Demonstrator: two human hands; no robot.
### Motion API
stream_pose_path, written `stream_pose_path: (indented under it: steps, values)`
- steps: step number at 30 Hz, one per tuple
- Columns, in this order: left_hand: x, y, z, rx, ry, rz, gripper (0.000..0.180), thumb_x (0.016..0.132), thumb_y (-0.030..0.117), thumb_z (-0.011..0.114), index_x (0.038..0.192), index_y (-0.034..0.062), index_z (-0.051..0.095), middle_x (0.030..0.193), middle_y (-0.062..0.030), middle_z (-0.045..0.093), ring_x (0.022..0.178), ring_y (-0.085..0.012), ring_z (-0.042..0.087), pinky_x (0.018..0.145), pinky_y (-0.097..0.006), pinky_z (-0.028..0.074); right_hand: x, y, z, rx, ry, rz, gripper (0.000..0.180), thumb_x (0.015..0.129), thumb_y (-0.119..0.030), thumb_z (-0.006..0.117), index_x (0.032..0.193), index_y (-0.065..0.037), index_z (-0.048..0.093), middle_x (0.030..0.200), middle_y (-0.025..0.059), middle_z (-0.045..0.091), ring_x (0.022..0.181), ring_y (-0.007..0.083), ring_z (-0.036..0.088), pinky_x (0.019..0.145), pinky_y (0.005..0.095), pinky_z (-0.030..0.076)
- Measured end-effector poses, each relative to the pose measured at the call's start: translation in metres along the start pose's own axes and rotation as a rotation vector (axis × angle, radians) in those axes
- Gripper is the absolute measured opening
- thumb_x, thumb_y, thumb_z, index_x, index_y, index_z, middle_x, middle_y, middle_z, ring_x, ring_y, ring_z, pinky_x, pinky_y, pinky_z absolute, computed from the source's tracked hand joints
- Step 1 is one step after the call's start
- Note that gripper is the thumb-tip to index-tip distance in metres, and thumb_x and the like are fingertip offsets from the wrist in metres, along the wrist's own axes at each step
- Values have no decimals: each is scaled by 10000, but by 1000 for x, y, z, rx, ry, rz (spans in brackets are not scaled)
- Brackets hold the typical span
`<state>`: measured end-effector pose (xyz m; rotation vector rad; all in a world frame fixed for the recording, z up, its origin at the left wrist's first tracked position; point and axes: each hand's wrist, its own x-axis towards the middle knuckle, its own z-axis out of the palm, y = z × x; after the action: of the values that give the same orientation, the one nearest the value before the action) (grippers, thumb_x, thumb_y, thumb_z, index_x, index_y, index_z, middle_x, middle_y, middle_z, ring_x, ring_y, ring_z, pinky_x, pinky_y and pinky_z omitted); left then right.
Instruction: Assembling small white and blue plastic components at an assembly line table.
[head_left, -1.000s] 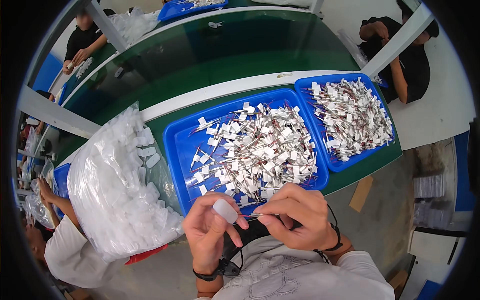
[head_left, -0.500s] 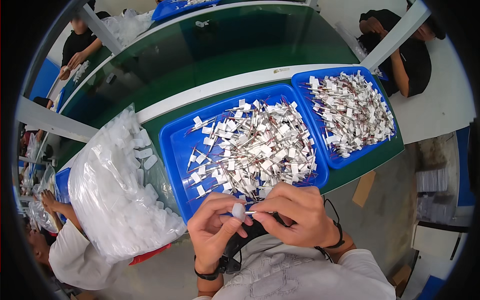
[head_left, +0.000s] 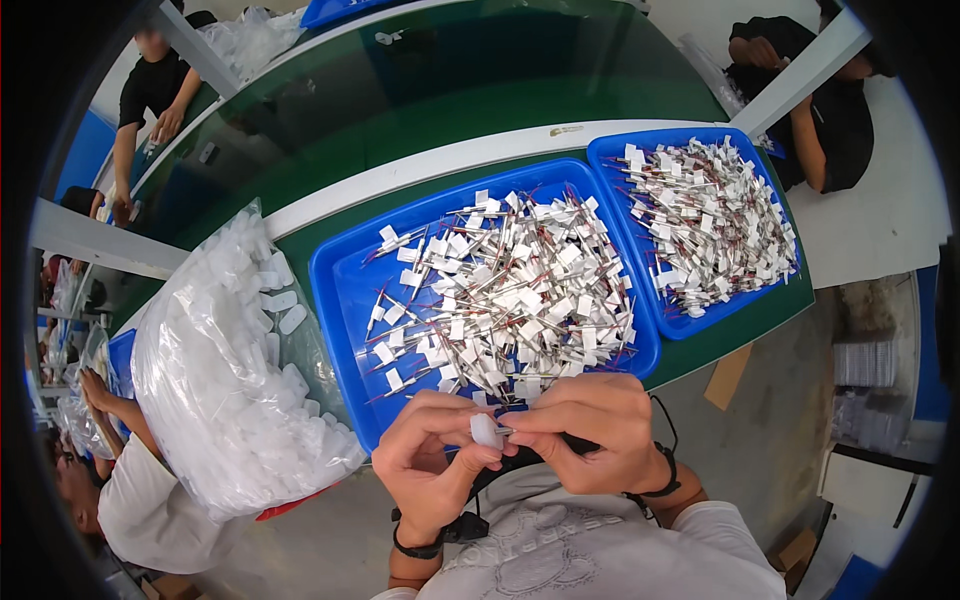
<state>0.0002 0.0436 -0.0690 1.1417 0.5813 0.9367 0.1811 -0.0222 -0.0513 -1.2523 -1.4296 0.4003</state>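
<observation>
Cap (head_left: 485,431) (white) between left fingers (head_left: 470,463)

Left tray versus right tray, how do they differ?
The left tray looks larger than the right tray. The left tray shows bare floor at its left; the right tray is nearly covered. The left hand and right hand are nearer the left tray than the right tray. Both are blue, holding parts with white tabs.

Bright, even light with dark, bent edges

Raised lettering (head_left: 557,518) on wearer's shirt (head_left: 650,548)
</observation>
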Motion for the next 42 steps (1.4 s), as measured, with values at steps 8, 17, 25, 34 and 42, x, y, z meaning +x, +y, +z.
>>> stream_pose_path:
  steps: [8, 17, 25, 34, 42]
  values:
    - [2, 14, 5, 372, -2, 149, 247, 778, 35, 886, 964, -59, 753, 931, -160, 726, 718, -156, 707, 642, -257, 558, -1, 5, -7, -19, -93, -42, 175, 741, 17, 814, 902, -41, 780, 712, 56, 684, 542, 197, 624, 475, 294, 443]
    - [2, 25, 12, 589, -38, 275, 253, 742, -7, 880, 967, -35, 767, 857, -128, 718, 682, -180, 699, 567, -277, 552, 0, 6, -13, -25, -177, -67, 212, 683, 52, 799, 873, -39, 778, 713, 69, 683, 543, 209, 612, 485, 293, 439]
    - [3, 30, 11, 542, -84, 204, 319, 720, -12, 885, 1014, -31, 761, 908, -137, 712, 676, -156, 680, 572, -257, 537, 5, 4, -13, -10, -175, -42, 202, 678, 66, 782, 846, -44, 768, 709, 68, 684, 540, 203, 616, 490, 294, 438]
    - [3, 36, -1, 786, -305, 420, 428, 675, -32, 862, 1091, -22, 760, 1021, -152, 688, 739, -200, 677, 607, -270, 528, 3, 6, -29, 190, -272, 97, 73, 874, -52, 780, 896, -14, 722, 743, 69, 638, 543, 169, 585, 506, 311, 419]
    - [4, 37, 3, 759, -437, 490, 250, 765, -134, 768, 986, -17, 769, 1130, -214, 709, 794, -277, 720, 681, -339, 587, -17, 10, -34, 304, -342, 142, 116, 951, -115, 715, 923, -3, 704, 810, 72, 646, 645, 191, 618, 579, 304, 482]
